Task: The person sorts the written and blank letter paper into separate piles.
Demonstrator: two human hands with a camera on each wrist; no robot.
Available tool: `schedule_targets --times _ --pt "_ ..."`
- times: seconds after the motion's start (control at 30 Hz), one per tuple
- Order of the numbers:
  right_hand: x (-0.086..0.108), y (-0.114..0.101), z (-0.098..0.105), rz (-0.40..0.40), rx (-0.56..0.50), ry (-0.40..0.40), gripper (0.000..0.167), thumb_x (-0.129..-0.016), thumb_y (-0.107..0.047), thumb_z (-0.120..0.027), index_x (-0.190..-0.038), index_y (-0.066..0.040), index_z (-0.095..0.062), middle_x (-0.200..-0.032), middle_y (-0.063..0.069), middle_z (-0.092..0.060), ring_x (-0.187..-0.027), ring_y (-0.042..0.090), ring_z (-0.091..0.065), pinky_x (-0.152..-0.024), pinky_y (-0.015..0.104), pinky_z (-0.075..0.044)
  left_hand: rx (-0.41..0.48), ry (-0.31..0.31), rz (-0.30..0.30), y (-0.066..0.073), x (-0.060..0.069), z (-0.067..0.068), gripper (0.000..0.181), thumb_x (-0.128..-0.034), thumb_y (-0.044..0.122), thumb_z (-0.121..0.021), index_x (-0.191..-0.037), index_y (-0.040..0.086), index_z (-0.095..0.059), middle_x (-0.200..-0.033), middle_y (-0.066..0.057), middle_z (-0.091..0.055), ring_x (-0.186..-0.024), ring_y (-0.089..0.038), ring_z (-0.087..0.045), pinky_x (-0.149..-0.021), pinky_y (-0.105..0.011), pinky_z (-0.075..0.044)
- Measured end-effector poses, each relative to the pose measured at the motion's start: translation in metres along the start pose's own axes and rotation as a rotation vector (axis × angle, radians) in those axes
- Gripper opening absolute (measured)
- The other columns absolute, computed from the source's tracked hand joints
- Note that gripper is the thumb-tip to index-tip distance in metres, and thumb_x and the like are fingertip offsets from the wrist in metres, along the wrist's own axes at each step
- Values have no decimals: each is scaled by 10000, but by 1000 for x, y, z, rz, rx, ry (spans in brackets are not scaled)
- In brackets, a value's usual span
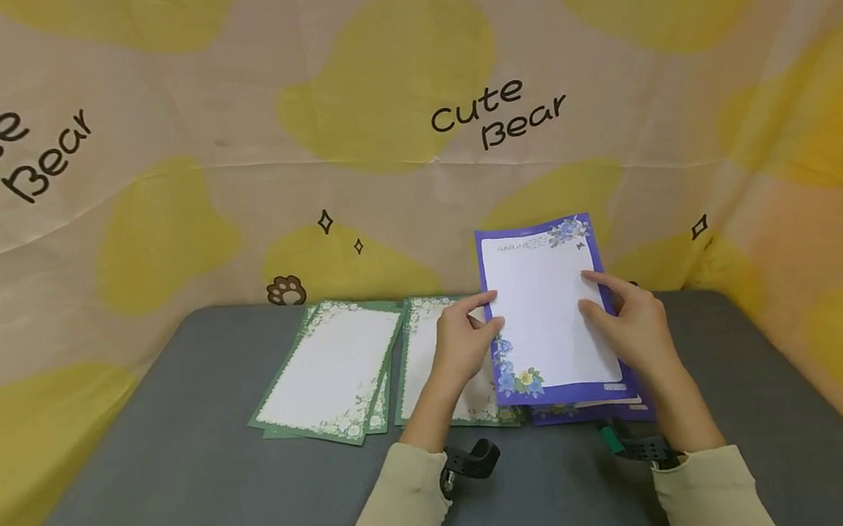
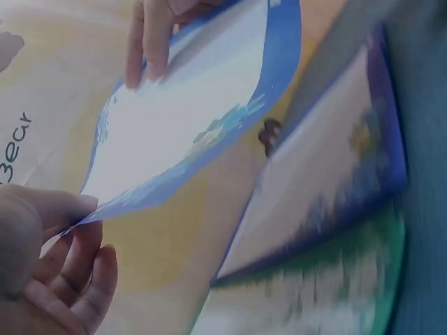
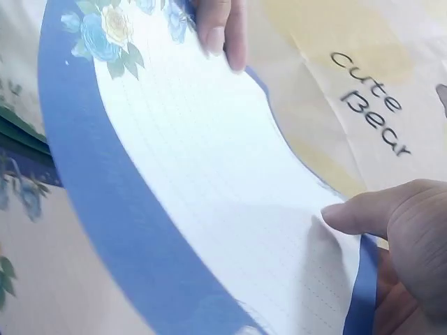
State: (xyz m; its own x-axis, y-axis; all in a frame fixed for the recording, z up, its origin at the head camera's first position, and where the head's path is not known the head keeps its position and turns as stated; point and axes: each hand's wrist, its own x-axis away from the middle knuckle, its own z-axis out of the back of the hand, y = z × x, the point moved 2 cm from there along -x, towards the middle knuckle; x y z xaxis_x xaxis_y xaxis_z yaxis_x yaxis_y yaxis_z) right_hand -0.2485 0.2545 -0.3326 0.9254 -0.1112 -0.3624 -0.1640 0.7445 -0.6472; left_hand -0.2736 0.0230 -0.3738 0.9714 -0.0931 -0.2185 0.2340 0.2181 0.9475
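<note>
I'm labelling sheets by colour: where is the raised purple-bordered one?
In the head view, the raised purple-bordered sheet is right of centre, below the central "Cute Bear" lettering, held by the left hand and right hand.

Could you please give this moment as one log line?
left hand, right hand: grip opposite edges of purple-bordered stationery sheet | state: raised | below: another purple-bordered sheet | left: green-bordered floral sheets

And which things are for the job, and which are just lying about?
For the job:
purple-edged sheet, held up
left hand, right hand, pinching it
probably also the purple-edged paper below and green-edged sheets

Just there:
Cute Bear cloth behind
black wrist straps
grey table
</note>
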Motion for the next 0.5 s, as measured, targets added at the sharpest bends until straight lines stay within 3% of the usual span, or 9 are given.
schedule_targets --times 0.13,0.3,0.33,0.43,0.5 --pt "-2 9 13 -64 -20 54 449 -974 -203 -662 -1405 -88 -612 -1085 311 -703 -622 204 -604 -458 217 -437 60 31 0 4 -2 -16 381 -947 118 -703 -1325 162 -683 -505 44 -404 -437 -90 -322 -409 -210 -277" --pt "-5 21 19 -141 -35 88 437 -978 -208 -652 -1405 -121 -619 -1316 289 -645 -920 400 -705 -532 124 -466 49 24 -10 4 1 -33 367 -943 121 -712 -1309 145 -693 -713 -25 -589 -481 -75 -397 -444 -203 -333" --pt "-6 23 19 -156 -36 83 439 -982 -216 -644 -1412 -130 -613 -1346 284 -628 -980 409 -703 -554 110 -473 33 22 -21 4 2 -36 367 -941 113 -712 -1307 132 -693 -768 -45 -613 -487 -73 -408 -452 -199 -345" --pt "-6 28 18 -192 -10 59 446 -994 -221 -617 -1431 -135 -594 -1360 274 -620 -948 390 -667 -557 140 -470 -20 12 -48 4 5 -42 372 -940 91 -706 -1311 104 -687 -953 -102 -670 -536 -41 -463 -491 -176 -395" --pt "-7 30 18 -189 32 52 442 -993 -210 -610 -1425 -120 -598 -1235 279 -676 -858 344 -638 -534 180 -453 -40 17 -55 4 5 -46 372 -933 78 -707 -1305 92 -689 -1115 -109 -695 -584 -10 -499 -521 -159 -425"
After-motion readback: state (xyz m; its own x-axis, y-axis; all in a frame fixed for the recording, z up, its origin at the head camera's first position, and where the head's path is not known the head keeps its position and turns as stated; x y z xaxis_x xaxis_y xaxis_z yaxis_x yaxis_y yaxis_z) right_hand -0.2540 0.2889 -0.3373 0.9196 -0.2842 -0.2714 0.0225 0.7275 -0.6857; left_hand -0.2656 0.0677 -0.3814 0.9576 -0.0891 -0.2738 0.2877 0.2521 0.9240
